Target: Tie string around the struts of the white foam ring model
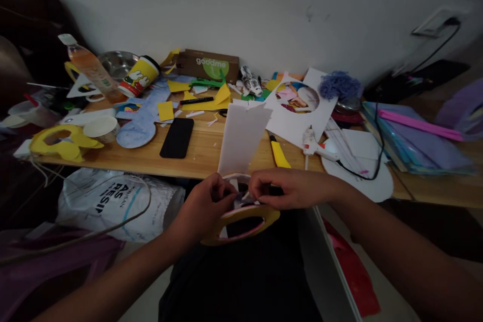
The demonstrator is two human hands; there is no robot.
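Observation:
A paper craft with a yellow ring [272, 217] at its near side is held above my lap, at the table's front edge. Behind the ring a tall white folded panel [241, 136] stands up; whether the two are joined is hidden. My left hand [206, 206] closes around the craft's left side, thumb and fingers pinched near its middle. From the right, my right hand [285, 188] comes in with fingertips pinched together over the same middle part. Something small and pale shows between the hands, too blurred to name.
On the wooden table [204, 156] lie a black phone [177, 138], a yellow-handled cutter [279, 153], a white glue gun [315, 146] with a black cord, and paper scraps. A drink bottle [94, 68], a yellow cup [139, 76] and a cardboard box [188, 65] stand behind.

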